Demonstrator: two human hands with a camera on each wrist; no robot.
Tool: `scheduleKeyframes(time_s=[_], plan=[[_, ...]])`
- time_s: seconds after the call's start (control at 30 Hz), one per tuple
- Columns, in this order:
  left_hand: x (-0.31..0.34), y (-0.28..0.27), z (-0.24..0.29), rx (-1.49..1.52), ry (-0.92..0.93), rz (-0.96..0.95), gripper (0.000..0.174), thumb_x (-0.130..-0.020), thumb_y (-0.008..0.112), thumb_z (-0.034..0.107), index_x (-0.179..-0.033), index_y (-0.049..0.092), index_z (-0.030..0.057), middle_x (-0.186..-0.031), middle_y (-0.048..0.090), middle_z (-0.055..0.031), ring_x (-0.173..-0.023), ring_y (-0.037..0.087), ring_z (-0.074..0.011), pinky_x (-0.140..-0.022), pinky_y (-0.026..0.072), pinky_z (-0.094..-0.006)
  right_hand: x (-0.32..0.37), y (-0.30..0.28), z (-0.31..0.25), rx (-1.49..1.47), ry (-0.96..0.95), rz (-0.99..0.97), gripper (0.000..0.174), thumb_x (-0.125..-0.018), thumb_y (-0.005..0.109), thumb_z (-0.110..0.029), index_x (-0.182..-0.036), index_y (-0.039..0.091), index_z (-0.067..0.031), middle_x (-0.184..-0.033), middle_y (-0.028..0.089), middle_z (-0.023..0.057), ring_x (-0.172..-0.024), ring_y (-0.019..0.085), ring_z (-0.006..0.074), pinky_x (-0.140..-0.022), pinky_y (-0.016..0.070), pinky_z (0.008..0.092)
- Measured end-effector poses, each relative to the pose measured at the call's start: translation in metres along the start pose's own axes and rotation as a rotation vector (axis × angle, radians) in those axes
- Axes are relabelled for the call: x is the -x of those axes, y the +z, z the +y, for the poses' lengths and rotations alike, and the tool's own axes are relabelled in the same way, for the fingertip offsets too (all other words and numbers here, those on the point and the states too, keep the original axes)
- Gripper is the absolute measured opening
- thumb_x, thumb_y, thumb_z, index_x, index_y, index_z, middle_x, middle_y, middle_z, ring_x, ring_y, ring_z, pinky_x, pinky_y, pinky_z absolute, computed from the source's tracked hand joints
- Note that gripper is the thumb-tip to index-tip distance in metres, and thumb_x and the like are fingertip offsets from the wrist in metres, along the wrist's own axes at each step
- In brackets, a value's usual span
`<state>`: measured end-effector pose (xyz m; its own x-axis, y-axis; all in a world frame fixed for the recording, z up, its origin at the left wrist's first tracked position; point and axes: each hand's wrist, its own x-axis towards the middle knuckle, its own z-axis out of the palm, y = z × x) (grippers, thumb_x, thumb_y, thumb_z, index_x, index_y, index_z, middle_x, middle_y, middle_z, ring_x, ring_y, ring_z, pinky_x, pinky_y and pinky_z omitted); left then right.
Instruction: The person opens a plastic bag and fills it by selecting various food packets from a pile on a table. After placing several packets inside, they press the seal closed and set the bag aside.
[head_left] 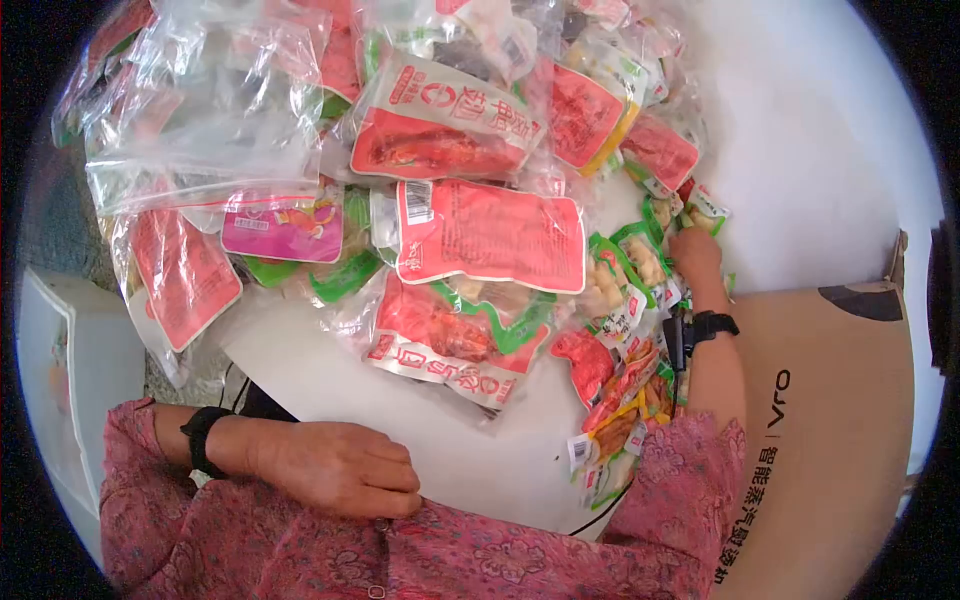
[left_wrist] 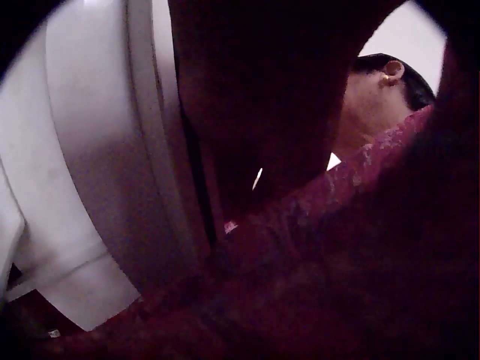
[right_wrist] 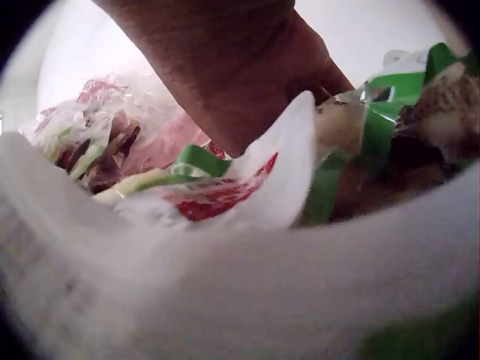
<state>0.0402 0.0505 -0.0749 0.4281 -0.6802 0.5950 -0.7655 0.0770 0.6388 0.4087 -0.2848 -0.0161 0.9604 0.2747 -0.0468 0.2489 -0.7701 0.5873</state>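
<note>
My right hand point(head_left: 700, 258) reaches into a heap of small green-edged snack packets point(head_left: 640, 258) at the right of the white table. In the right wrist view the hand point(right_wrist: 255, 67) comes down among clear and green packets point(right_wrist: 386, 112), close behind a white packet with red print point(right_wrist: 232, 191). Its fingertips are hidden, and I cannot tell whether they pinch a packet. Loosely curled and holding nothing, my left hand point(head_left: 340, 468) rests by the table's near edge, against the patterned clothing. The left wrist view shows mostly dark sleeve point(left_wrist: 300, 255).
Large red-and-white food pouches point(head_left: 490, 235) in clear plastic cover the table's middle and back. Zip bags point(head_left: 210, 110) pile at the back left. A cardboard box point(head_left: 820, 430) stands at the right, a white bin point(head_left: 95, 370) at the left. More small packets point(head_left: 610, 440) lie near the right sleeve.
</note>
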Motion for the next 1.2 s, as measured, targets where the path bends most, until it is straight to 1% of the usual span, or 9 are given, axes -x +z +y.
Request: scheduleKeyframes(time_s=[0.13,0.2,0.27,0.37,0.5,0.63,0.83,1.0,1.2], plan=[[0.002,0.003,-0.001,0.019,-0.001,-0.008,0.017,-0.070,0.050,0.012,-0.084,0.047,0.0019,-0.075,0.043,-0.0058,-0.071,0.049,-0.0187,-0.058,0.0418,-0.0282,-0.017,0.003,0.000,-0.004,0.027,0.094,0.030,-0.079,0.045,-0.031,-0.077,0.063,-0.0072,-0.079,0.060,0.0185,-0.074,0.058,0.0363,-0.066,0.0459,0.0457],[0.002,0.005,-0.003,0.026,0.007,-0.004,0.018,-0.070,0.050,0.012,-0.084,0.047,0.0017,-0.075,0.043,-0.0058,-0.071,0.049,-0.0188,-0.058,0.0419,-0.0282,-0.027,-0.029,-0.004,-0.113,0.211,0.056,0.025,-0.077,0.046,-0.021,-0.091,0.060,-0.0046,-0.093,0.059,0.0174,-0.086,0.057,0.0336,-0.073,0.0455,0.0424],[0.001,0.002,-0.003,0.042,-0.011,-0.060,0.018,-0.071,0.050,0.012,-0.085,0.047,0.0016,-0.075,0.043,-0.0058,-0.071,0.049,-0.0187,-0.057,0.0417,-0.0283,-0.038,-0.034,0.008,-0.166,0.150,0.343,0.028,-0.079,0.047,-0.024,-0.098,0.056,-0.0071,-0.099,0.057,0.0159,-0.092,0.055,0.0323,-0.075,0.0442,0.0416],[0.001,0.004,-0.004,0.022,-0.004,-0.048,0.017,-0.072,0.050,0.012,-0.085,0.047,0.0017,-0.075,0.043,-0.0057,-0.070,0.049,-0.0181,-0.056,0.0414,-0.0280,-0.064,-0.021,0.021,-0.312,0.033,0.377,0.032,-0.076,0.052,-0.019,-0.106,0.050,-0.0094,-0.108,0.054,0.0134,-0.095,0.054,0.0314,-0.077,0.0439,0.0407],[0.001,0.005,-0.005,0.036,-0.020,-0.049,0.017,-0.072,0.050,0.012,-0.085,0.047,0.0014,-0.076,0.044,-0.0057,-0.070,0.049,-0.0175,-0.055,0.0411,-0.0277,-0.073,-0.032,0.015,-0.256,0.097,0.213,0.033,-0.078,0.051,-0.036,-0.102,0.055,-0.0130,-0.097,0.059,0.0152,-0.090,0.055,0.0338,-0.074,0.0437,0.0428],[0.000,0.005,-0.006,0.052,-0.026,0.009,0.018,-0.072,0.050,0.013,-0.085,0.048,0.0009,-0.076,0.044,-0.0057,-0.069,0.049,-0.0169,-0.054,0.0407,-0.0272,-0.082,-0.025,0.014,-0.080,0.168,0.173,0.029,-0.077,0.052,-0.031,-0.102,0.054,-0.0176,-0.088,0.061,0.0143,-0.084,0.058,0.0323,-0.070,0.0445,0.0430],[0.000,0.003,-0.005,0.059,-0.023,-0.004,0.019,-0.071,0.050,0.014,-0.086,0.048,0.0012,-0.076,0.044,-0.0057,-0.068,0.048,-0.0172,-0.054,0.0403,-0.0272,-0.054,-0.028,0.034,0.011,0.015,0.188,0.032,-0.078,0.049,-0.038,-0.097,0.058,-0.0140,-0.085,0.062,0.0135,-0.080,0.058,0.0345,-0.066,0.0457,0.0438],[0.000,0.003,-0.003,0.006,0.002,-0.070,0.019,-0.071,0.049,0.015,-0.084,0.047,0.0021,-0.075,0.044,-0.0058,-0.069,0.049,-0.0184,-0.056,0.0405,-0.0284,0.000,-0.003,0.069,0.271,-0.308,0.298,0.019,-0.078,0.048,-0.019,-0.091,0.058,-0.0105,-0.076,0.060,0.0115,-0.073,0.057,0.0288,-0.063,0.0457,0.0398],[-0.001,0.005,0.001,0.000,0.017,-0.013,0.016,-0.071,0.048,0.016,-0.080,0.045,0.0026,-0.074,0.044,-0.0079,-0.070,0.048,-0.0231,-0.060,0.0411,-0.0330,0.076,-0.015,0.061,0.241,-0.223,0.254,0.018,-0.077,0.048,-0.012,-0.093,0.056,-0.0070,-0.075,0.058,0.0147,-0.072,0.057,0.0300,-0.064,0.0459,0.0394]])
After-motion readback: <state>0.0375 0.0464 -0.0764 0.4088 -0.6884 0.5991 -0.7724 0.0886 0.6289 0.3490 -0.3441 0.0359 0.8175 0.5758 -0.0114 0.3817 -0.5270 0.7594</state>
